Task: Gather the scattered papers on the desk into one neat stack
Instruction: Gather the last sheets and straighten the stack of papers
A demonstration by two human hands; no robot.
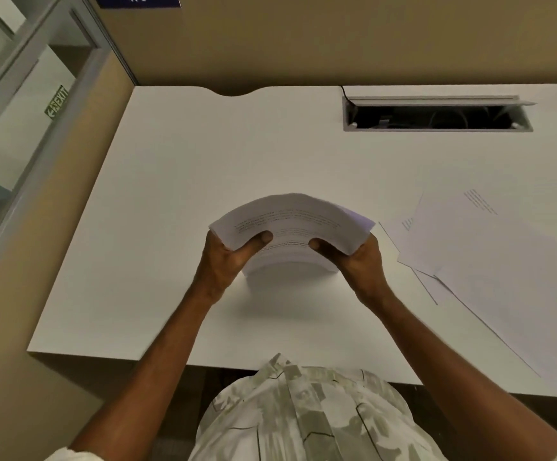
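A thick stack of white printed papers [290, 221] stands on its lower edge on the white desk [177, 181], bowed upward in the middle. My left hand [228, 261] grips its left side with the thumb on the front sheet. My right hand [357, 261] grips the right side the same way. To the right, several loose sheets [490, 261] lie flat and overlapping on the desk, fanned at different angles, reaching toward the front right edge.
An open cable hatch [436, 116] is cut into the desk at the back right. A beige partition wall [303, 38] closes the back. On the left stands a glass partition with a green exit sign [56, 102]. The desk's front edge runs just before my shirt.
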